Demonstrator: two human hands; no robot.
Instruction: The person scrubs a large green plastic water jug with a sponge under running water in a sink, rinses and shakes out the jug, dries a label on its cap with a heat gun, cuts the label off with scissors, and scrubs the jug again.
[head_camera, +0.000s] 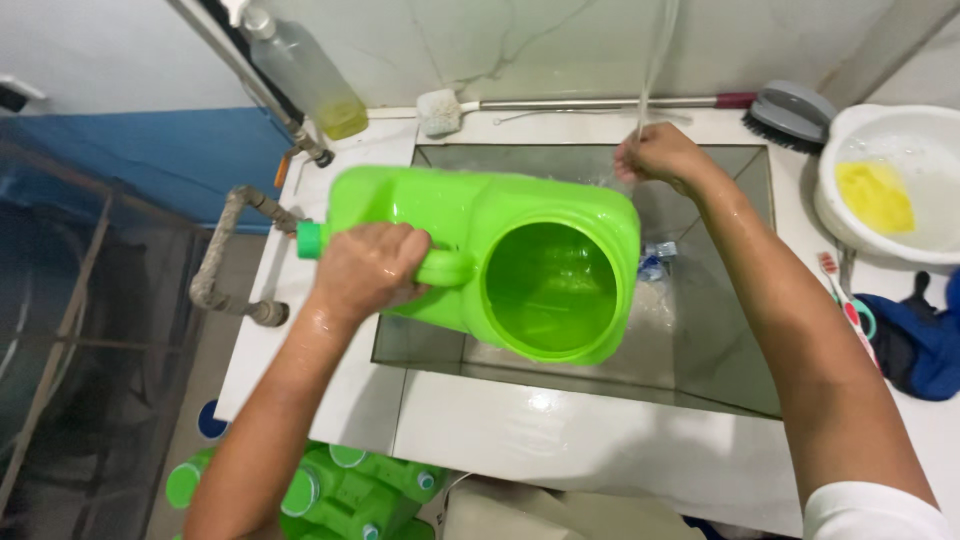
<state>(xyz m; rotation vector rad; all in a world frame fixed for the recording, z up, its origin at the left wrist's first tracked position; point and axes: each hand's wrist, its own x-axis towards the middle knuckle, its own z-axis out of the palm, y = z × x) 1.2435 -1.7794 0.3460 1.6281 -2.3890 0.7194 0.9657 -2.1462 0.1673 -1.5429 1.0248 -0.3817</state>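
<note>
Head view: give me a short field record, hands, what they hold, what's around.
left hand: grips the handle of the green jug, wet
green jug: held over the sink, wide mouth toward the camera, small cap at left
right hand: at a thin clear hose above the sink's far edge
counter right: white basin with yellow sponge, brush, toothbrush, blue cloth
back left: clear bottle of yellowish liquid
below counter: more green jugs

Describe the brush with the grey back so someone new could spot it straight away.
Start at the sunken basin in the white counter, then look to its far right corner by the wall. The brush lies there beside the white bowl, with a grey back and dark bristles, unlike the long-handled white-headed scrubber.
</note>
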